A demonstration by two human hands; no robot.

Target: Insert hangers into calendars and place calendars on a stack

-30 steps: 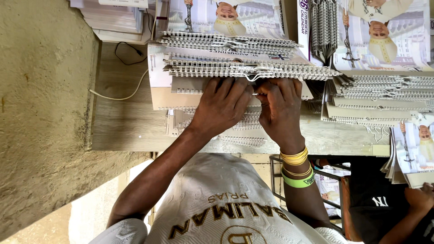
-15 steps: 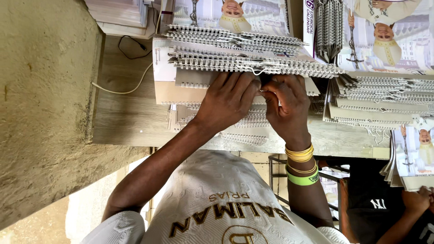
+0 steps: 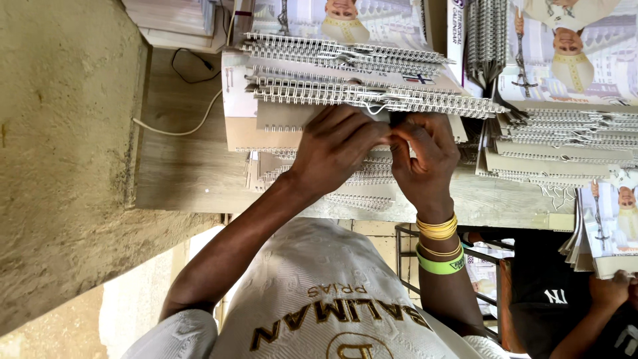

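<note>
The fingers (image 3: 372, 133) of the left hand (image 3: 335, 149) and those of the right hand (image 3: 425, 156) meet tip to tip at the near edge of the top wire-bound calendar (image 3: 372, 100). Both sets of fingers are curled and pinched together on the small wire hanger loop (image 3: 377, 110) at the middle of its spiral binding; the loop itself is mostly hidden under the fingertips, so how firmly it is gripped cannot be told. The spiral binding (image 3: 319, 93) runs crosswise just beyond the fingertips, touching them.

That calendar lies on top of a stack of like calendars (image 3: 286, 133), whose cardboard backs and wire spines show under both palms. The right wrist wears yellow bangles (image 3: 436, 228) and a green band (image 3: 440, 264).

Beyond the top calendar lie more bound calendars with a picture of a robed figure (image 3: 339, 20). To the right of it stand upright wire spines (image 3: 485, 40) and another pile of calendars (image 3: 571, 133). To its left a white cable (image 3: 179, 126) lies on the wooden worktop (image 3: 186, 173), which meets a rough plastered wall (image 3: 66, 166). Well to the right of the stack, another person's hand (image 3: 608, 289) holds the edge of further calendars (image 3: 608, 226).
</note>
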